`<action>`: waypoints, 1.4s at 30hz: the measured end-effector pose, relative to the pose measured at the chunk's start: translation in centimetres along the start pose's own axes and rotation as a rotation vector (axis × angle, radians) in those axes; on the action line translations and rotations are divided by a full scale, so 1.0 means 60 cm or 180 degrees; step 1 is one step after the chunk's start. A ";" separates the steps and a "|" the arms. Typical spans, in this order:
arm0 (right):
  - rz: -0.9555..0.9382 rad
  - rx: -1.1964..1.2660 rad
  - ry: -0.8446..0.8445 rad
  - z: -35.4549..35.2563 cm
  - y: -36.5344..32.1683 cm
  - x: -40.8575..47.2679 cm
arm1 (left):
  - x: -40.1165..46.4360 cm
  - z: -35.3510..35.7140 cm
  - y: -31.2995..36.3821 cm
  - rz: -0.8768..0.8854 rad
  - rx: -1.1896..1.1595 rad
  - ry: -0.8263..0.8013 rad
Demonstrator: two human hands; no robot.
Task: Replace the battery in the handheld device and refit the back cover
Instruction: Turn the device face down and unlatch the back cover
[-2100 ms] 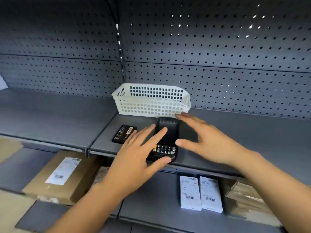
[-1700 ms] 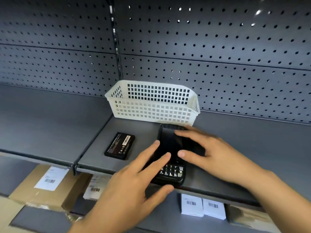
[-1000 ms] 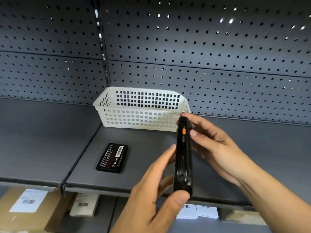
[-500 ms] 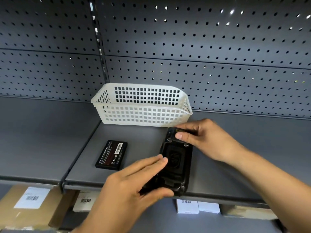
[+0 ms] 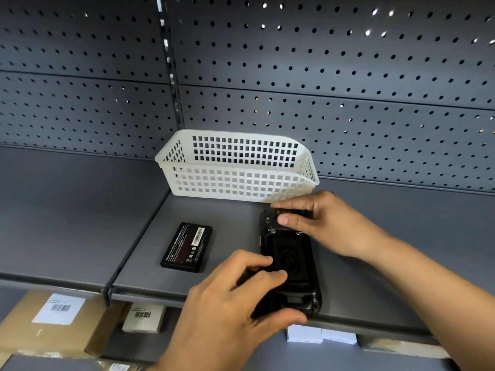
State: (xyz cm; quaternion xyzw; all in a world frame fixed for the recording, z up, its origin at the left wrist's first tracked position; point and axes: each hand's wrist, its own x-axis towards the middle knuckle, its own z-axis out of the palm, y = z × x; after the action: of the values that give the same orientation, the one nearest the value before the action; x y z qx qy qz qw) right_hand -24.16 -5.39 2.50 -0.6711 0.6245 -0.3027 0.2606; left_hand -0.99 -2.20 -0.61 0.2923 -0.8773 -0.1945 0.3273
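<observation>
The black handheld device [image 5: 292, 259] lies face down on the grey shelf [image 5: 233, 218], its back cover up and its near end at the shelf's front edge. My left hand [image 5: 235, 303] grips its near end, fingers curled over the back and thumb under the bottom edge. My right hand [image 5: 321, 223] pinches its far end, thumb on the back near the camera. A loose black battery [image 5: 187, 247] with a label lies flat on the shelf, to the left of the device and apart from both hands.
A white plastic mesh basket [image 5: 235, 180] stands just behind the device against the perforated back panel. Below the shelf are a cardboard box [image 5: 53, 322] with a barcode label and small white boxes [image 5: 318, 334]. A shelf seam runs left of the battery.
The device was lifted off the shelf, turned on its edge and laid face down. Both hands have stayed on it; my left fingers have curled onto the back cover.
</observation>
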 end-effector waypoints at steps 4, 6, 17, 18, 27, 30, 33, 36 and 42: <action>0.0021 -0.0032 -0.0023 -0.003 -0.006 -0.003 | 0.011 -0.015 -0.008 0.0120 -0.0171 -0.0152; -0.0009 -0.0058 -0.0035 -0.019 -0.015 -0.014 | 0.037 -0.044 -0.020 0.0318 -0.0184 -0.0169; -0.0234 -0.0865 0.0403 -0.034 -0.003 -0.070 | 0.163 -0.063 -0.054 0.0181 0.0590 -0.0936; -0.0252 -0.0842 0.0461 -0.031 -0.002 -0.071 | 0.163 -0.062 -0.055 0.0142 0.0538 -0.0939; -0.0375 -0.1335 0.0690 -0.019 -0.008 -0.064 | 0.169 -0.055 -0.056 0.0406 0.0794 -0.0992; -0.0540 -0.1725 0.0760 -0.014 -0.005 -0.060 | 0.165 -0.049 -0.057 0.0655 0.1189 -0.0966; -0.0576 -0.2011 0.0749 -0.010 0.004 -0.056 | 0.165 -0.047 -0.057 0.0872 0.1344 -0.0853; -0.0691 -0.2171 0.0845 -0.009 0.009 -0.056 | 0.167 -0.045 -0.058 0.0968 0.1472 -0.0846; -0.0884 -0.2402 0.0682 -0.015 0.016 -0.049 | 0.174 -0.044 -0.069 0.1132 0.1563 -0.0990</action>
State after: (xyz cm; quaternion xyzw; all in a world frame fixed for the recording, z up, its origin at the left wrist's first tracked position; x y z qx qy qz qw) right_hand -25.56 -2.50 2.18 -0.7621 0.6188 -0.1530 -0.1134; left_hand -3.98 -12.40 3.87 0.1717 -0.9746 0.0403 0.1382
